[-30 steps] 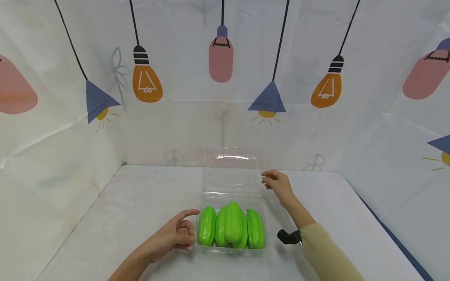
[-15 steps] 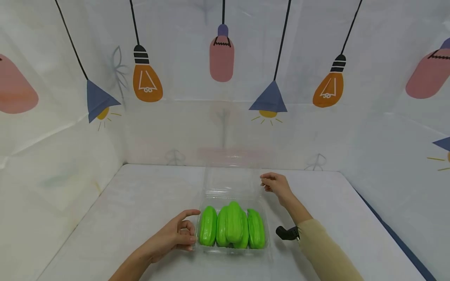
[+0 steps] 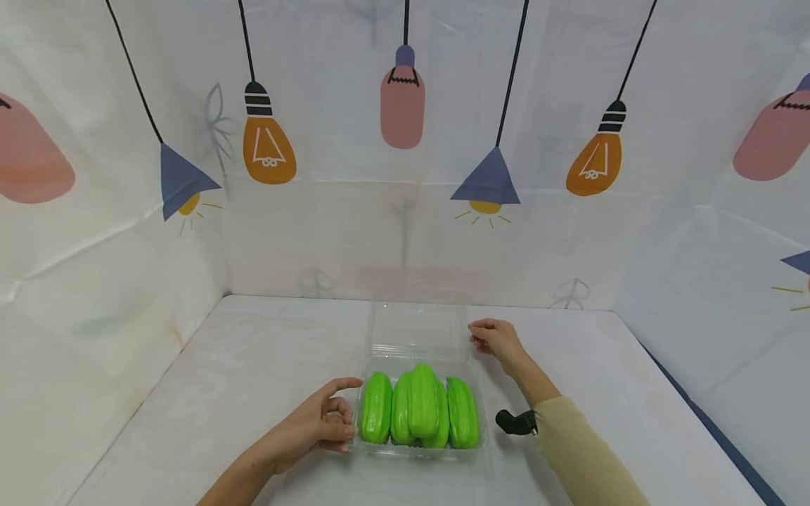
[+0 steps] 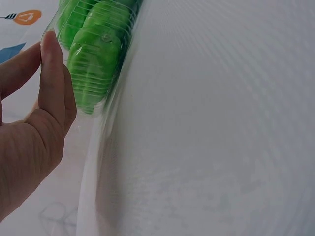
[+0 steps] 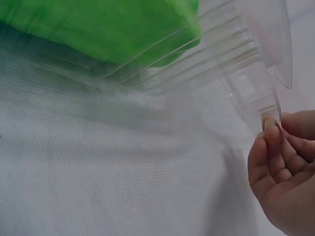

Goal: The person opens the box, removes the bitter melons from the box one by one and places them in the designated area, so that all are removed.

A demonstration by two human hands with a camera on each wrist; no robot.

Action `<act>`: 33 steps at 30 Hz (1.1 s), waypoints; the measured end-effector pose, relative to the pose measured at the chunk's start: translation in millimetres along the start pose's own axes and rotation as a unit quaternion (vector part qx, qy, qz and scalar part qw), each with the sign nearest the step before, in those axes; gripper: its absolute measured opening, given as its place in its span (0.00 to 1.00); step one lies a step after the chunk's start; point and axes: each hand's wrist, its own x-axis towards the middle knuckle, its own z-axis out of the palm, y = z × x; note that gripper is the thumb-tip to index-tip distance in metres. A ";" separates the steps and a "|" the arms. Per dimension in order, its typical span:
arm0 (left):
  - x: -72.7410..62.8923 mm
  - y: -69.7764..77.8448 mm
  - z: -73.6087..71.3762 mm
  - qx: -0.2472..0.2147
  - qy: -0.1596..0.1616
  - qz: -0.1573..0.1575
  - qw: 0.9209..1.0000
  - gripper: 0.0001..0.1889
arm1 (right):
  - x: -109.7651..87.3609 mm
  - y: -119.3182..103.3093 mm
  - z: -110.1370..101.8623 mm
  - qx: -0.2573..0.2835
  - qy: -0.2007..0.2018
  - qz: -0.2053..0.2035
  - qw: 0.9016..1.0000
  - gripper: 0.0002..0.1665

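Note:
A clear plastic clamshell container point(image 3: 411, 453) stands on the white table, its hinged lid point(image 3: 418, 327) leaning back behind it. Several glossy green, ridged, elongated vegetables point(image 3: 422, 407) lie inside, one on top of the others. My left hand point(image 3: 316, 425) holds the container's left rim, index finger toward the back and thumb nearer the front. In the left wrist view, the thumb point(image 4: 51, 54) lies against this rim. At the lid's right side, my right hand point(image 3: 500, 343) pinches its edge. The right wrist view shows the right fingertips point(image 5: 270, 125) on the clear plastic.
The white table point(image 3: 266, 351) runs back to a white cloth wall point(image 3: 316, 225) printed with lamps and bulbs. More cloth hangs at the left and right. A black curved piece point(image 3: 515, 423) sits at the right wrist, beside the beige sleeve point(image 3: 585, 450).
The lid has tipped further back and down, its far edge now lower in the view. My right hand has sunk slightly with it. My left hand stays at the left rim.

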 end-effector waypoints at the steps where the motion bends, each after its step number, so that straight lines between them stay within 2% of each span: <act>1: 0.1 0.1 0.1 0.000 0.000 0.000 1.000 0.42 | 0.0 0.5 0.0 0.001 0.000 0.004 1.000 0.21; 24: 1.2 0.5 0.7 0.002 -0.001 0.000 1.000 0.42 | -3.7 8.3 1.8 0.035 -0.002 0.030 0.999 0.24; 33: 0.9 0.2 1.0 0.001 -0.001 0.000 1.000 0.42 | -6.8 7.8 2.2 0.037 -0.015 0.021 0.999 0.24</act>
